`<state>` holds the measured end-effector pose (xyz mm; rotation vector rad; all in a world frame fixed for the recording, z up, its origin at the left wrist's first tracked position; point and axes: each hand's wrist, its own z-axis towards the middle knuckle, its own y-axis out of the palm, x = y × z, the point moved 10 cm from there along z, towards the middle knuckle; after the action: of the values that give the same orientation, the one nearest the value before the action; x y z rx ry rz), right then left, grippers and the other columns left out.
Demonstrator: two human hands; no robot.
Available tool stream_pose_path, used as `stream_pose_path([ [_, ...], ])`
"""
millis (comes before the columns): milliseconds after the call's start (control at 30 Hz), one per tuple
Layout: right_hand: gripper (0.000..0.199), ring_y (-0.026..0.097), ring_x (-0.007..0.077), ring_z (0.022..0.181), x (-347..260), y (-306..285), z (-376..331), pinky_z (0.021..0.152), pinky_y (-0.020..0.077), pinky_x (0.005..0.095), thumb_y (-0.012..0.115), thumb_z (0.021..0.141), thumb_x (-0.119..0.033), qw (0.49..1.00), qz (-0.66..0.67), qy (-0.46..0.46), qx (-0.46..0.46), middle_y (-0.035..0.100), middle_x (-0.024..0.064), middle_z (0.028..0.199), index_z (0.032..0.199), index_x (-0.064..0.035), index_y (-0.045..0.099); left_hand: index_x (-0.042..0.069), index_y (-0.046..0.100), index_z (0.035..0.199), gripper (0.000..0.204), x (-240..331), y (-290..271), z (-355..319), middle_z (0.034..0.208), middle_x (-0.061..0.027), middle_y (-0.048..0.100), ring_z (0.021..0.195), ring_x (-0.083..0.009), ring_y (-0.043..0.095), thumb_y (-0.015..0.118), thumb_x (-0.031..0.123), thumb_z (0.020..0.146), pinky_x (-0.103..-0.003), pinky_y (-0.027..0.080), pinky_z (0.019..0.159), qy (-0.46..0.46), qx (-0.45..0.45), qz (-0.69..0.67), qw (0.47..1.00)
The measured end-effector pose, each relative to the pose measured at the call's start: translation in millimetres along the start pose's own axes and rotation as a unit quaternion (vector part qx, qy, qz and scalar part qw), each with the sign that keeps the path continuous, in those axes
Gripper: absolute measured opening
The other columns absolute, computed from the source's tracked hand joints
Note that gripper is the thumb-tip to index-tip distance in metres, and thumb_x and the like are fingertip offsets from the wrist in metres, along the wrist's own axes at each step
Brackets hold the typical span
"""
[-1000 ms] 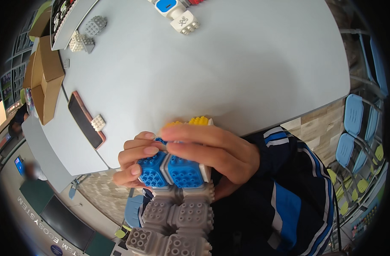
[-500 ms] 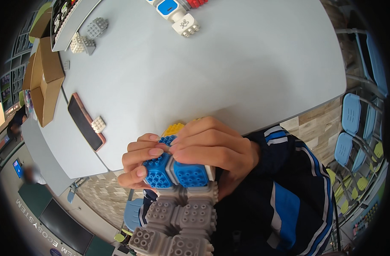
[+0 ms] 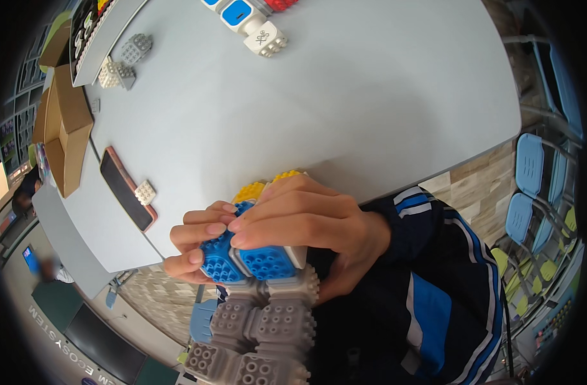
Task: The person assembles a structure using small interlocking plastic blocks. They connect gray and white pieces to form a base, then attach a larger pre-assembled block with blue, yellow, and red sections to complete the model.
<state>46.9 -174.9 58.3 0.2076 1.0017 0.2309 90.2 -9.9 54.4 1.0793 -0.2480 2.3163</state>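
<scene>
Both hands hold a stack of studded blocks (image 3: 258,301) close to the body, below the near edge of the bench (image 3: 383,109) and not resting on it.

Right hand (image 3: 313,228): lies across the top of the stack, fingers (image 3: 268,218) bent over the blue blocks (image 3: 245,260) and pressed down onto them. The thumb is hidden behind the stack. The sleeve (image 3: 428,276) is dark with blue and white stripes.

Left hand (image 3: 194,237): grips the stack from the left side, fingers curled around the left blue block and touching the right-hand fingertips at the top.

Stack layout:
- Two yellow blocks (image 3: 268,186) at the far end, mostly covered by the right hand.
- Two blue blocks side by side in the middle.
- Grey blocks (image 3: 261,327) at the near end, running to the lower edge of the view.

On the bench, well apart from the hands:
- A phone (image 3: 127,196) in a pinkish case near the left edge, with a small white block (image 3: 145,192) just beside it.
- A cardboard box (image 3: 66,131) farther left.
- Two small grey blocks (image 3: 123,61) near the far left corner.
- A row of white, blue and red blocks (image 3: 252,19) at the far edge.

Blue chairs (image 3: 531,186) stand on the floor at the right.
</scene>
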Motion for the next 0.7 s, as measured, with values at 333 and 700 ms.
stream_pose_path([
  [333,0.066,0.07,0.028,0.097,-1.8,-11.3,3.6,0.087,0.0477,0.0375,0.088,0.062,-0.023,0.996,0.002,-0.01,0.091,0.072,0.0155,0.114,0.118,0.0054,0.067,0.008,0.046,0.131,0.047,-6.5,-0.5,4.5,0.113,-0.0261,0.057,0.092,-0.0363,0.063,0.068,0.031,0.096,-0.05,0.058,0.07,0.005,0.02,-0.011,1.0],
  [700,0.086,0.061,0.0276,0.112,2.1,-14.1,-4.3,0.097,0.0435,0.0394,0.089,0.057,-0.014,0.997,0.02,-0.008,0.072,0.065,0.0129,0.128,0.136,-0.0045,0.056,0.006,0.043,0.141,0.068,-8.1,3.8,16.4,0.121,-0.0299,0.056,0.102,-0.0396,0.063,0.076,0.035,0.09,-0.055,0.057,0.084,0.001,-0.133,0.01,0.991],
])
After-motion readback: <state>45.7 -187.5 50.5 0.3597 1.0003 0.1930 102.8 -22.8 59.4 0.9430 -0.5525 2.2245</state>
